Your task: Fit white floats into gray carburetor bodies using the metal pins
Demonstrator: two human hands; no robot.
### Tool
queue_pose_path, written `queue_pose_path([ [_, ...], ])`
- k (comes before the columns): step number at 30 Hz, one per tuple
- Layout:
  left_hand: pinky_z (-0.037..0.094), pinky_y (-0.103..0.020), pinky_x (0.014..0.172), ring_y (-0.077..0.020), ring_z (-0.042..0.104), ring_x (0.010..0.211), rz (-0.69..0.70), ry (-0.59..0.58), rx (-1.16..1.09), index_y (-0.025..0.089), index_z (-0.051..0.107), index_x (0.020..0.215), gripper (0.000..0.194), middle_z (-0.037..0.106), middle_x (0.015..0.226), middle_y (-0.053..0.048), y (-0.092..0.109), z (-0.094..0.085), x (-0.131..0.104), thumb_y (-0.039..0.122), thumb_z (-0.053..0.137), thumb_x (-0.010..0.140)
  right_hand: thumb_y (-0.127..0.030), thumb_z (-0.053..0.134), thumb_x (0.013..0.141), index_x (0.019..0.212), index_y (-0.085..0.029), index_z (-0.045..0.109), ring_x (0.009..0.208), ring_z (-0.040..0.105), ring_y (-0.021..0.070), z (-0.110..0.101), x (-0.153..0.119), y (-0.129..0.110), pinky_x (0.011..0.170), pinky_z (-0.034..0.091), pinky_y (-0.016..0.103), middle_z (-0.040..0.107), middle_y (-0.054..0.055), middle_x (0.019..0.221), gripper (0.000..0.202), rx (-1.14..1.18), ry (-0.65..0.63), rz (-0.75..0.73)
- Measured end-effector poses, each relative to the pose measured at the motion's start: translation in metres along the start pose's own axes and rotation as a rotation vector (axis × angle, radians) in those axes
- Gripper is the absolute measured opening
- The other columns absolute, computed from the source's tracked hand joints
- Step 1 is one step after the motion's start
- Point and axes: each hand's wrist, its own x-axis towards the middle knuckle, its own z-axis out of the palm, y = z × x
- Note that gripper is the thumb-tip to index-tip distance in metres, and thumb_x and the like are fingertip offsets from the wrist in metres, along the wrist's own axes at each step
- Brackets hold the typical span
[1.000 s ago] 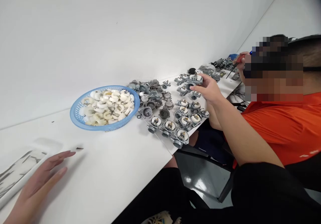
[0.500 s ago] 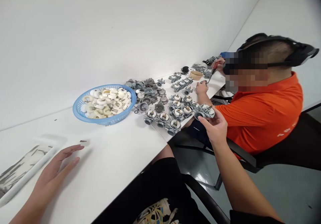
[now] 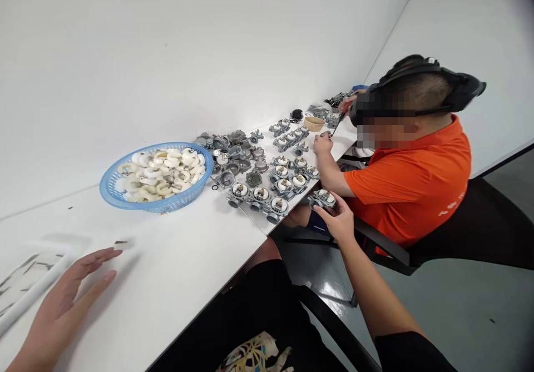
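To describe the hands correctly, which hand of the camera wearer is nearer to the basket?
Left. The left hand is in front of the basket, toward its left side; the right hand is farther off, to its right, holding a metal part.

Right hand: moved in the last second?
Yes. Against the white table, the right hand, holding a metal part, has come back toward the wearer: from above the farther rows of parts to out past the table's edge.

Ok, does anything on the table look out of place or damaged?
A small dark piece looks stray: it lies alone on the table just beyond the left hand, outside the white tray where dark strips lie. No clear damage shows.
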Motion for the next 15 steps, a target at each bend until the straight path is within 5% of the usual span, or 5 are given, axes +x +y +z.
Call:
queue_pose_path([
  [3,0.059,-0.041,0.059,-0.0406,0.057,0.126,-0.055,0.134,0.033,0.039,0.056,0.119,0.050,0.063,0.128,0.001,0.047,0.006,-0.011,0.070,0.053,0.079,-0.043,0.087,0.063,0.129,-0.015,0.060,0.118,0.064,0.0327,0.001,-0.007,0.002,0.103,0.052,0.051,0.067,0.016,0.126,0.076,0.019,-0.001,0.007],
  [5,0.057,-0.039,0.058,-0.0375,0.061,0.117,-0.010,0.157,0.071,0.039,0.056,0.118,0.048,0.063,0.126,0.003,0.090,0.013,-0.014,0.069,0.051,0.081,-0.042,0.087,0.064,0.130,-0.015,0.059,0.119,0.064,0.0329,-0.003,-0.010,0.002,0.104,0.051,0.051,0.066,0.016,0.127,0.077,0.039,-0.005,0.018],
  [9,0.055,-0.048,0.089,-0.0331,0.064,0.107,0.416,0.114,0.091,0.026,0.062,0.111,0.043,0.068,0.114,-0.005,0.183,0.037,0.005,0.059,0.055,0.084,-0.041,0.088,0.062,0.130,-0.016,0.060,0.117,0.065,0.0341,-0.016,-0.019,0.000,0.106,0.049,0.055,0.068,0.015,0.124,0.078,0.040,-0.002,0.046],
  [11,0.049,-0.051,0.098,-0.0315,0.064,0.109,0.639,0.001,0.073,0.023,0.061,0.114,0.039,0.069,0.112,-0.008,0.230,0.055,0.020,0.053,0.055,0.089,-0.041,0.089,0.060,0.128,-0.018,0.062,0.115,0.066,0.0351,-0.022,-0.025,-0.003,0.105,0.050,0.056,0.069,0.014,0.122,0.077,0.019,0.005,0.057],
  [15,0.041,-0.061,0.105,-0.0378,0.054,0.125,0.802,-0.318,0.094,0.019,0.049,0.135,0.067,0.062,0.129,-0.017,0.303,0.103,0.023,0.063,0.058,0.086,-0.041,0.088,0.061,0.128,-0.022,0.063,0.111,0.068,0.0361,-0.027,-0.041,-0.020,0.102,0.053,0.057,0.069,0.013,0.121,0.074,0.045,-0.007,0.073],
])
